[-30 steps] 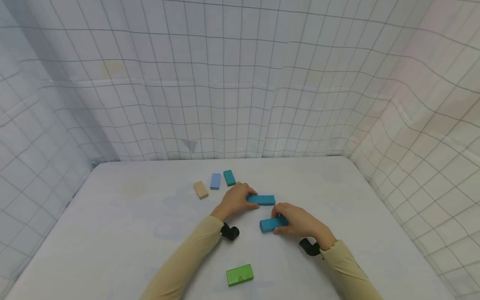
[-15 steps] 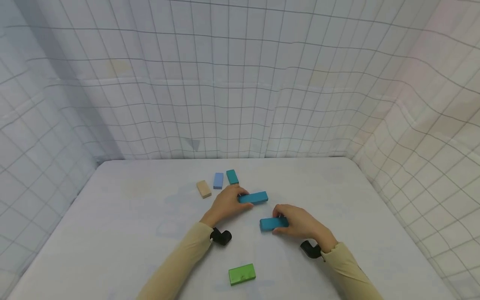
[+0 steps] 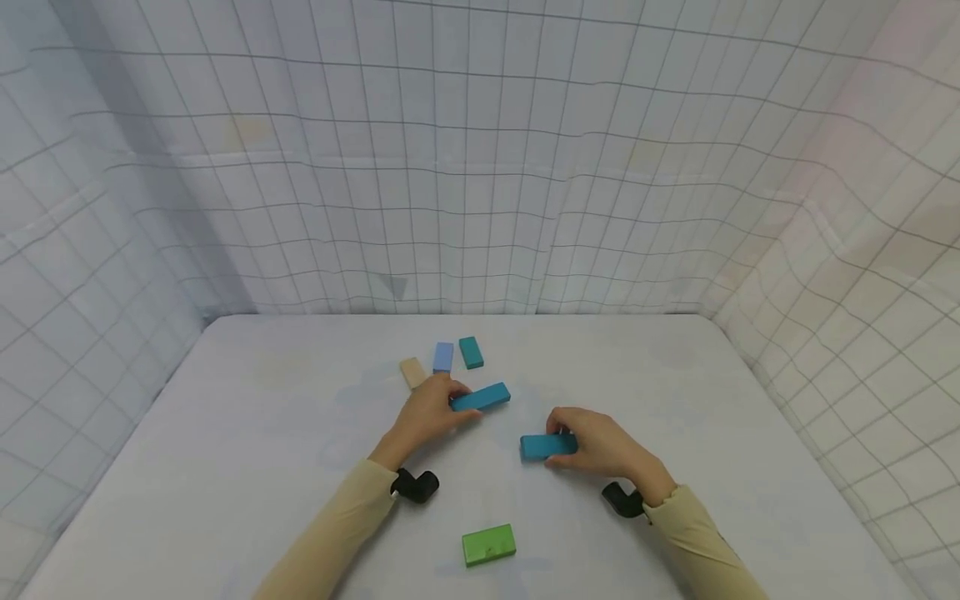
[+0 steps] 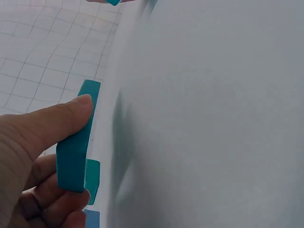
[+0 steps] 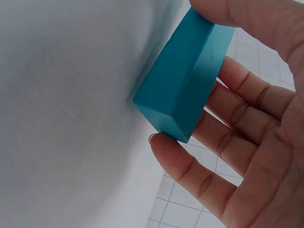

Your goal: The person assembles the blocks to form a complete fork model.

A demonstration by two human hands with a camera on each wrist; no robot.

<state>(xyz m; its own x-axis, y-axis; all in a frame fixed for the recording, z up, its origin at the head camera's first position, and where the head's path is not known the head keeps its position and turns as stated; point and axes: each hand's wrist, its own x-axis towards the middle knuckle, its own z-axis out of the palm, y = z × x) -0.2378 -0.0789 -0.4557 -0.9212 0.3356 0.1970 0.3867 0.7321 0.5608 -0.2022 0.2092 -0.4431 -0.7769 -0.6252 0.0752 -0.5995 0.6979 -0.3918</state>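
In the head view my left hand (image 3: 427,412) pinches a blue rectangular block (image 3: 482,397) by its left end, the other end pointing right and slightly away. The left wrist view shows the thumb on one face of this block (image 4: 73,159) and fingers on the opposite side, a shadow falling on the table beside it. To the right and nearer, my right hand (image 3: 603,446) grips a second blue block (image 3: 538,447), lying crosswise with its left end exposed. Seen from the right wrist, thumb and fingertips hold opposite sides of that block (image 5: 178,78), close to the white surface.
Behind the left hand lie a beige block (image 3: 412,372), a light blue block (image 3: 443,357) and a teal block (image 3: 471,352). A green block (image 3: 489,545) rests near the front of the white table (image 3: 225,467). Grid-patterned white curtains (image 3: 480,167) surround the back and sides.
My left hand has moved left with its blue block, which has turned so its right end points further away. The right hand stays nearly still with its block. The head view has shifted slightly.
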